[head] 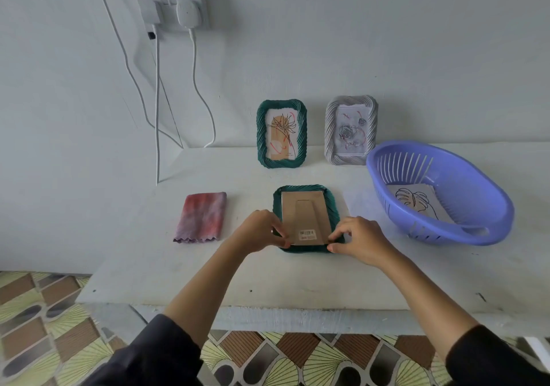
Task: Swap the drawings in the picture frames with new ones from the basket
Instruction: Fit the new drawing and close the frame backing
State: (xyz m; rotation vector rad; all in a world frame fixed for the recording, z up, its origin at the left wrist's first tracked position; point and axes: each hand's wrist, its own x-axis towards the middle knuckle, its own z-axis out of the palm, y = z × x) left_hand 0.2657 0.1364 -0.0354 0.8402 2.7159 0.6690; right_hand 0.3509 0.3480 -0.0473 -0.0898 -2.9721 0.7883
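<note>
Left hand [262, 231] and right hand [360, 241] pinched near corners of brown cardboard back [303, 216] on face-down green ribbed frame [300, 188] on white table [178, 266]. Looked early: leaf line drawing [416, 201] lay in purple plastic basket [476, 237].

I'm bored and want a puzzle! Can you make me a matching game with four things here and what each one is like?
Things:
1. cloth
2. basket
3. grey frame
4. flat green frame

Descriptions:
a. holds a leaf drawing
b. folded, farthest left
c. stands upright with a rose drawing
d. lies face down, back showing

Pairs: 1-b, 2-a, 3-c, 4-d
</note>
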